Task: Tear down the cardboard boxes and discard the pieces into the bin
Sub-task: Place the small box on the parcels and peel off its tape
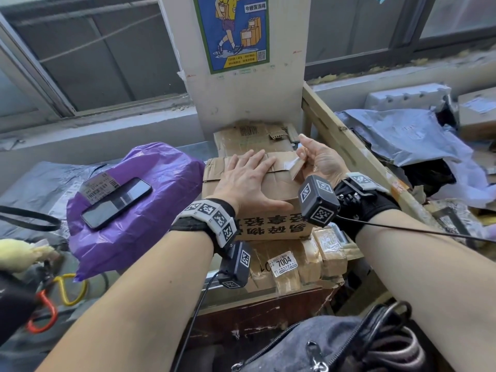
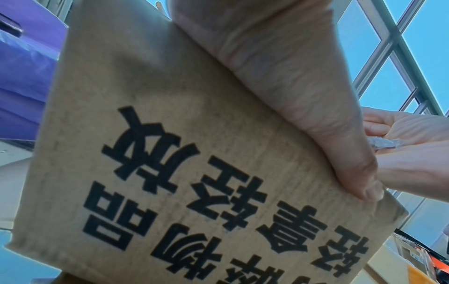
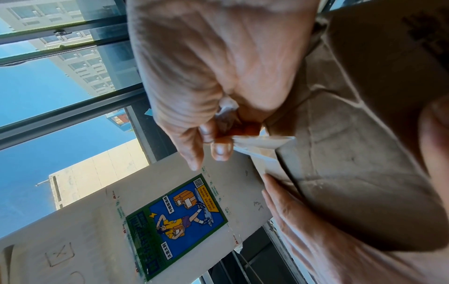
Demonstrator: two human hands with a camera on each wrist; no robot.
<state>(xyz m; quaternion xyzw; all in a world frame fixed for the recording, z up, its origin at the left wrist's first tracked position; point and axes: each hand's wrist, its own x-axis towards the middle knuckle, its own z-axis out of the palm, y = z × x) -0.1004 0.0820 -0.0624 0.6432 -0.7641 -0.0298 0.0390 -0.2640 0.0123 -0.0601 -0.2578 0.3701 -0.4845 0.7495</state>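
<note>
A parcel depot: piled mailer bags, labelled cartons, courier poster.

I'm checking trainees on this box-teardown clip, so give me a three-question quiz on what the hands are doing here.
1. True or false: the left hand lies flat on top of the box.
2. What does the right hand pinch? A) the phone B) the tape C) the purple bag
3. Fill in: the phone lies on the ______.

Key:
1. True: fingers straight, thumb down the printed front.
2. B: the tape is pinched at the box's right edge, partly peeled up.
3. Purple bag, left of the box.
</note>
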